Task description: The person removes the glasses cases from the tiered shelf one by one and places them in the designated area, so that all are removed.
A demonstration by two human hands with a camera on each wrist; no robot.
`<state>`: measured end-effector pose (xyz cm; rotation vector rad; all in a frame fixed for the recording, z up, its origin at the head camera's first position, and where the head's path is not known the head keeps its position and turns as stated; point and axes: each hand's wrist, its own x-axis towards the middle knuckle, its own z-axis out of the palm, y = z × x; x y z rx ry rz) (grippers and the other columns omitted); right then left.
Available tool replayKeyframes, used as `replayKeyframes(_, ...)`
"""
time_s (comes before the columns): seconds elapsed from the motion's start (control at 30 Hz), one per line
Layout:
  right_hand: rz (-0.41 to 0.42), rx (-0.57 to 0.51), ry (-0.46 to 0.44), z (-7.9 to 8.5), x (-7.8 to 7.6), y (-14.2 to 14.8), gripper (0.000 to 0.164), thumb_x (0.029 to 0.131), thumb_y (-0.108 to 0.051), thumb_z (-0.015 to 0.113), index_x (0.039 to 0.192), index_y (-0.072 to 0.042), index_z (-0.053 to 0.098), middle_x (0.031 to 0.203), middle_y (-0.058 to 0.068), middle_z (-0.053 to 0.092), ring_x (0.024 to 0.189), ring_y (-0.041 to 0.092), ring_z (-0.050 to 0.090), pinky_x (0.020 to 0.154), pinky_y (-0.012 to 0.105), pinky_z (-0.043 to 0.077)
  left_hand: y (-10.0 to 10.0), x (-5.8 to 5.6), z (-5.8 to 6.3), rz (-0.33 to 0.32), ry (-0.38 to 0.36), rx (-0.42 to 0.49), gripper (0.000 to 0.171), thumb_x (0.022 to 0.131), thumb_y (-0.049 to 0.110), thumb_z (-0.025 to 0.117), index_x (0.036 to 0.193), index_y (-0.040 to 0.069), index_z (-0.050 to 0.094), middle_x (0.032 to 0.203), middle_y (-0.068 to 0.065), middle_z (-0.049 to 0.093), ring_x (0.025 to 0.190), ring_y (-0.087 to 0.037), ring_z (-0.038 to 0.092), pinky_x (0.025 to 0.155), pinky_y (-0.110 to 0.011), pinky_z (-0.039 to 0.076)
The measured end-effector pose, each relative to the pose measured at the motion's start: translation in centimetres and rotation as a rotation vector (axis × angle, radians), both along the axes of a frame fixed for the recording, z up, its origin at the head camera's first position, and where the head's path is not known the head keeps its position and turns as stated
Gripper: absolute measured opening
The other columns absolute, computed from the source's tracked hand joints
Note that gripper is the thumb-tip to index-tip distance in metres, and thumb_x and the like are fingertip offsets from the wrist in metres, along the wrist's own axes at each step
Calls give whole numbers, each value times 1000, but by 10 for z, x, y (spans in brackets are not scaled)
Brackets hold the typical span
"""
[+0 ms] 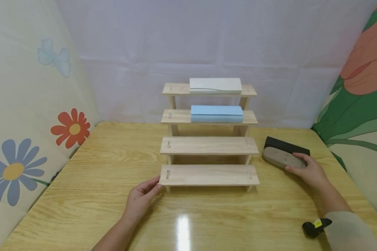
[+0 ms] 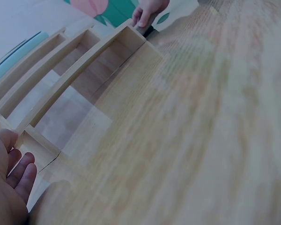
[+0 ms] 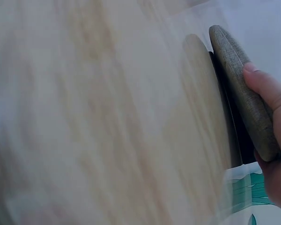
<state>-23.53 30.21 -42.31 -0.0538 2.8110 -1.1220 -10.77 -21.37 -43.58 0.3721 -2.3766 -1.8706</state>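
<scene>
A pale wooden stepped rack (image 1: 209, 175) with several tiers stands in the middle of the table. My left hand (image 1: 139, 200) is at the left end of its lowest step, fingertips and thumb touching the board's edge. In the left wrist view the lower fingers (image 2: 23, 176) are loosely bent beside the rack's leg. At the right, my right hand (image 1: 311, 170) grips a grey-brown oblong glasses case (image 1: 279, 157) by its near end, thumb on one side. A black case (image 1: 289, 145) lies directly behind it, partly covered.
A white case (image 1: 215, 84) lies on the rack's top step and a light blue case (image 1: 217, 114) on the one below. The wood-grain table (image 1: 106, 167) meets a white cloth backdrop (image 1: 138, 62). Flower-printed panels (image 1: 15, 97) flank both sides.
</scene>
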Motion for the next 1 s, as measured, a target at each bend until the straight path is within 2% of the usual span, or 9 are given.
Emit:
replayKeyframes(0.33, 12, 34, 13, -4, -3, 1, 86, 90, -48, 67, 149, 2, 30, 151, 40, 23, 135, 58, 25, 106, 69, 27, 0, 0, 0, -4, 4, 29, 36, 93, 15, 68, 126, 2, 63, 131, -14, 63, 98, 10, 61, 83, -11, 53)
replayKeyframes(0.67, 38, 98, 81, -8, -4, 3, 83, 89, -44, 70, 145, 7, 36, 147, 40, 30, 133, 57, 28, 105, 68, 29, -1, 1, 0, -13, 8, 30, 36, 93, 15, 68, 127, 2, 63, 132, -14, 62, 98, 10, 61, 82, -12, 53)
replayKeyframes(0.87, 8, 154, 133, -11, -5, 2, 82, 88, -44, 71, 143, 8, 38, 143, 39, 32, 128, 57, 31, 103, 68, 31, -1, 1, 1, -13, 8, 35, 37, 93, 15, 68, 127, 2, 63, 132, -15, 63, 97, 9, 61, 82, -12, 53)
replayKeyframes(1.0, -13, 162, 131, -13, -5, 3, 84, 88, -45, 71, 143, 8, 37, 142, 41, 31, 128, 58, 30, 102, 69, 31, 0, 1, 1, -10, 0, 33, 36, 93, 14, 68, 127, 2, 63, 131, -15, 63, 97, 8, 62, 82, -13, 54)
